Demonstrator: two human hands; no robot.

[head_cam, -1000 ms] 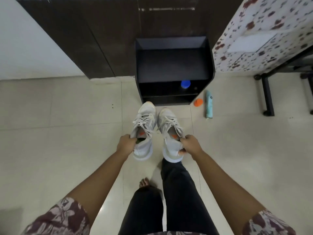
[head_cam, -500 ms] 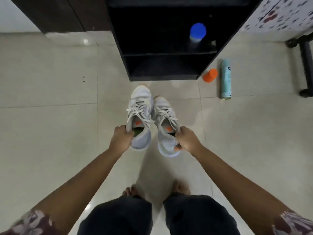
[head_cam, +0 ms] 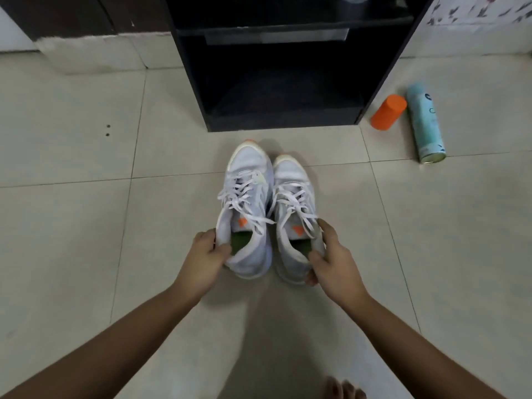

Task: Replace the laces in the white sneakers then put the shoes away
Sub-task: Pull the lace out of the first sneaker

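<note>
Gripping the sneakers (head_cam: 248, 197) by their collars, left hand (head_cam: 201, 256) and right hand (head_cam: 335, 262); open floor (head_cam: 161, 151) reaches the shelf (head_cam: 282, 123), its top cropped.

The head camera looked down and a little forward over the person's own arms, which filled the two bottom corners. The left hand (head_cam: 201, 256) and right hand (head_cam: 336, 263), each gripping one of the white sneakers (head_cam: 250, 174), sat near the lens at mid-frame. Its wide lens took in the tiled floor (head_cam: 72, 226) out to the black shelf unit (head_cam: 282, 123), straight ahead at the top edge.
</note>
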